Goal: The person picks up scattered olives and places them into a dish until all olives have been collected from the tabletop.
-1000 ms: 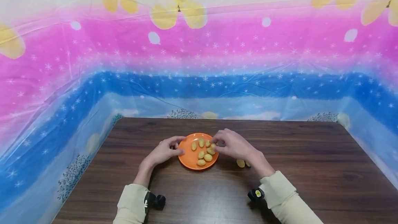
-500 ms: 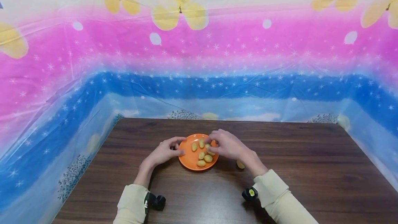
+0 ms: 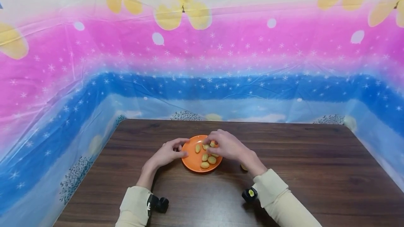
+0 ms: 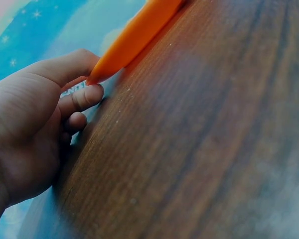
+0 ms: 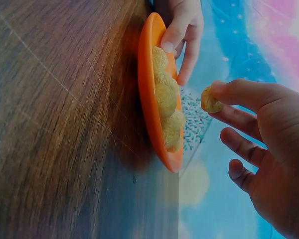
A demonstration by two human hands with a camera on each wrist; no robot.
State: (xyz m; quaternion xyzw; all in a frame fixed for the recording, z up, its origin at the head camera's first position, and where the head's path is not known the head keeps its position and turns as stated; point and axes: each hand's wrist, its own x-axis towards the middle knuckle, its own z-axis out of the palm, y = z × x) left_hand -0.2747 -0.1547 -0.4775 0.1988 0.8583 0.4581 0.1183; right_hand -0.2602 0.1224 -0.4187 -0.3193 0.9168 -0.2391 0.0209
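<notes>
An orange plate (image 3: 193, 165) stands on the table, bearing several wrinkled, yellow oval pieces (image 3: 211, 160) that look like nuts or dried fruit. My left hand (image 3: 165, 154) grips the plate's left rim between thumb and fingers; in the left wrist view the rim (image 4: 132, 42) sits between them. Over the right part of the plate is my right hand (image 3: 229, 145). In the right wrist view its thumb and index finger pinch one yellow oval piece (image 5: 209, 101), held above the others, with the remaining fingers spread loosely.
Another oval piece (image 3: 244, 166) lies on the dark wood table (image 3: 315, 171), partly hidden by my right forearm. A patterned cloth (image 3: 202, 87) hangs along the back and sides of the table. Each wrist wears a small black camera (image 3: 250, 194).
My right hand has moved left and further over the plate with the oval piece. More of the plate's right side is covered. My left hand stays on the rim.
</notes>
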